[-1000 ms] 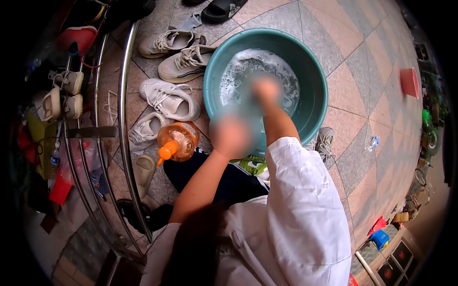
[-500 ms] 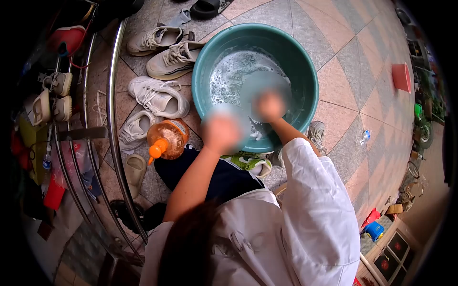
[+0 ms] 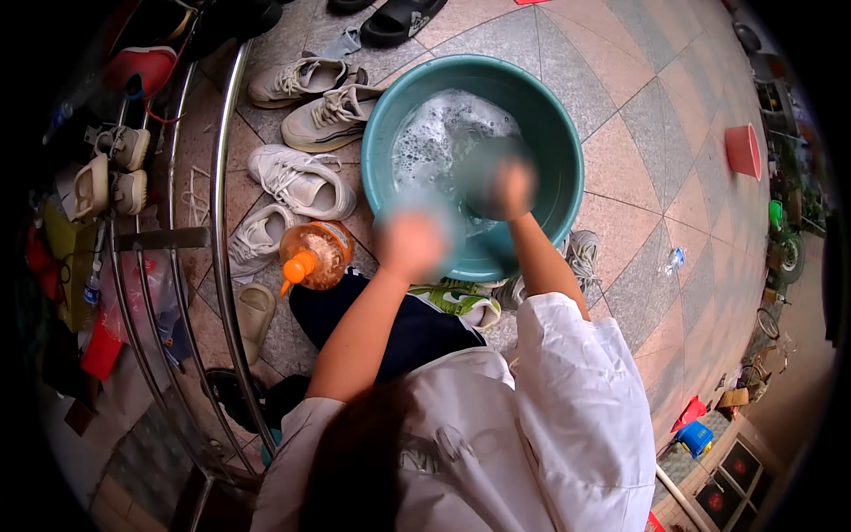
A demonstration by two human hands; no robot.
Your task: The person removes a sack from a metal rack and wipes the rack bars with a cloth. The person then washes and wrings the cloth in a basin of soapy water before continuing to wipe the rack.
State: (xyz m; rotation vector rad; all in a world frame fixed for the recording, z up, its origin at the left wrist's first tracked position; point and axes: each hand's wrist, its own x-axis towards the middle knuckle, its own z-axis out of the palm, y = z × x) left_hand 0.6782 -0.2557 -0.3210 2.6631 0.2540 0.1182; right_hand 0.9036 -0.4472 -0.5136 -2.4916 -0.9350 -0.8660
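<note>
A large green basin (image 3: 567,168) stands on the tiled floor, holding sudsy water (image 3: 430,133). My left hand (image 3: 412,244) is at the basin's near left rim; its fingers are blurred. My right hand (image 3: 510,188) is over the right part of the basin's inside, also blurred. Whether either hand holds anything cannot be made out. An orange bottle (image 3: 326,253) with an orange nozzle lies left of my left hand, beside my dark-clad leg (image 3: 390,341).
Several pale sneakers (image 3: 301,182) line the basin's left side, with black slippers (image 3: 403,19) beyond. A metal rack (image 3: 222,213) stands at left. A grey sneaker (image 3: 583,257) is by the near right rim. Farther right are a pink bucket (image 3: 743,151) and a blue container (image 3: 694,437).
Over the last second, my right hand has moved nearer the basin's right side, and its forearm has swung right. The foam has shifted in the water. The whole view has moved slightly.
</note>
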